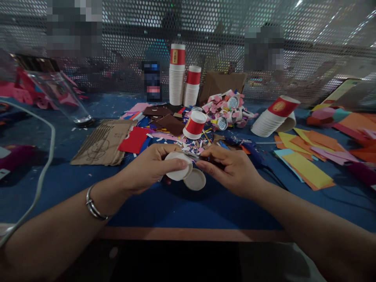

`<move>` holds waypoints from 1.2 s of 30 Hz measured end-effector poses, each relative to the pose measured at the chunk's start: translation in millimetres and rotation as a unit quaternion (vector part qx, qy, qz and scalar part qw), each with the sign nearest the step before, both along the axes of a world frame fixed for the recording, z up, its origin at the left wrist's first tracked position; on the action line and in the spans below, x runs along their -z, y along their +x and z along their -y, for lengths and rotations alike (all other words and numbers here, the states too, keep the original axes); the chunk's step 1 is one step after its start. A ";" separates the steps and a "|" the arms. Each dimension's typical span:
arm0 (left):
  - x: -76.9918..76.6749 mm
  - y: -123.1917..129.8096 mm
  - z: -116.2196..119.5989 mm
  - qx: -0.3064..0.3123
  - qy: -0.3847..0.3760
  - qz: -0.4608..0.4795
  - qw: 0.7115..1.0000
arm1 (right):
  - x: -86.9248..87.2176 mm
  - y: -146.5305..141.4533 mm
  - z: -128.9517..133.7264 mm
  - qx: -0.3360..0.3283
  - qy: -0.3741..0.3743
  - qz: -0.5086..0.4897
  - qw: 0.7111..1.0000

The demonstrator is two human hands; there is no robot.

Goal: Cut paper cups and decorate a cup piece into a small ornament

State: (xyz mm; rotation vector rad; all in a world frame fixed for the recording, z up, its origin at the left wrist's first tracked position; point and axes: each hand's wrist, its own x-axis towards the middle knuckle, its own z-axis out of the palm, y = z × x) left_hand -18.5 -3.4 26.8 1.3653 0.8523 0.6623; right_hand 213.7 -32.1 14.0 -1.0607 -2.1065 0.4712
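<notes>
My left hand (160, 164) pinches a white paper cup bottom (176, 167), a round disc with a low rim, thumb on top. My right hand (229, 166) is closed on a pair of scissors (192, 155); their silver blades reach the disc's far edge, and the handles are mostly hidden by my fingers. Just below the hands, a second round cup bottom (194, 180) lies on the blue table. Beyond them a red and white paper cup (195, 126) stands upside down among paper scraps (190, 145).
Stacked paper cups (177, 84) stand at the back beside a heap of pink and white cut pieces (230, 105). More cups (273, 117) lean at right, near coloured paper (311, 168) and a blue glue gun (254, 154). Left are cardboard (102, 143), a glass bottle (63, 96) and a cable (48, 156).
</notes>
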 end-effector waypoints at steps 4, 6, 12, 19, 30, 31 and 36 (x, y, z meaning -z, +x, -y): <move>-1.5 0.4 1.3 0.010 -0.017 0.019 1.000 | -0.2 -0.5 0.2 0.003 -0.011 0.005 1.000; -1.4 0.8 1.9 0.014 -0.026 0.033 0.999 | 0.2 0.0 -0.4 0.005 -0.014 0.000 1.000; 0.3 2.5 1.5 0.009 -0.044 0.071 0.996 | 3.6 2.1 -2.2 0.031 -0.035 -0.013 0.999; -1.1 4.0 1.3 0.038 -0.053 0.095 0.993 | 3.7 1.3 -0.2 0.037 -0.026 -0.005 0.999; -2.7 4.1 3.7 0.034 -0.057 0.086 0.994 | 0.7 0.2 1.4 0.026 0.004 0.010 1.000; -3.1 4.3 3.7 0.033 -0.058 0.084 0.994 | 0.3 0.1 1.7 0.026 0.007 0.010 1.000; -4.5 4.8 3.5 0.027 -0.058 0.080 0.995 | -1.2 -0.5 2.4 0.026 -0.003 0.002 1.000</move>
